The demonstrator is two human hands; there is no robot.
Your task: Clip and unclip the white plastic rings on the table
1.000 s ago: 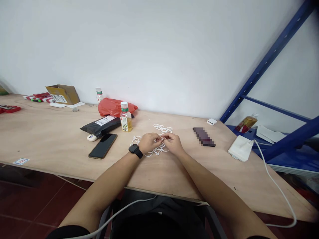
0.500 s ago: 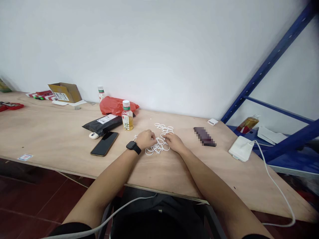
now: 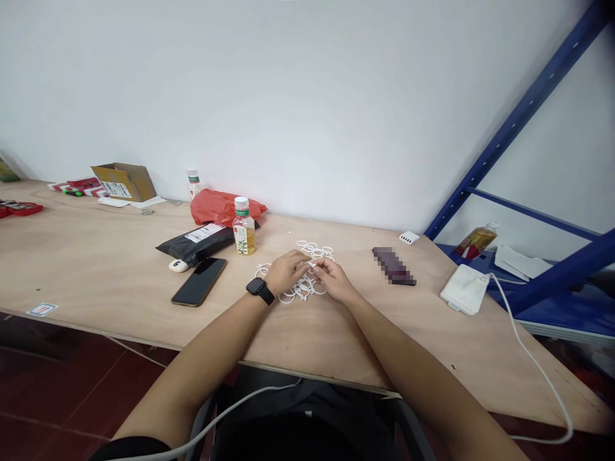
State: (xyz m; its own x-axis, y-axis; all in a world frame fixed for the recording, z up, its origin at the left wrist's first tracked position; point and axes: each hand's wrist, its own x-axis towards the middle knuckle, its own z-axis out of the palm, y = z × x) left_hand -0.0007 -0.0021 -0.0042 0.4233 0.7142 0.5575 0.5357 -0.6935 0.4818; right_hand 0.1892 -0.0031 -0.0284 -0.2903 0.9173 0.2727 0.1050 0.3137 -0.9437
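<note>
My left hand (image 3: pixel 288 271), with a black watch on its wrist, and my right hand (image 3: pixel 333 279) meet over a loose pile of white plastic rings (image 3: pixel 302 291). Between their fingertips is a small white ring (image 3: pixel 312 264), mostly covered by the fingers. Both hands are closed in a pinch on it. More white rings (image 3: pixel 314 248) lie just behind the hands, and a few others (image 3: pixel 261 270) show beside the left hand. The rings look like curtain rings with small eyelets.
To the left are a phone (image 3: pixel 199 282), a white oval case (image 3: pixel 178 265), a black parcel (image 3: pixel 195 245), a drink bottle (image 3: pixel 244 230) and a red bag (image 3: pixel 218 206). On the right lie a pixelated dark object (image 3: pixel 394 266) and a white device (image 3: pixel 464 289) with a cable.
My hands have come together, and a white ring now sits between their fingertips above the pile. Rings beside my left hand are more exposed. The view has shifted slightly.
</note>
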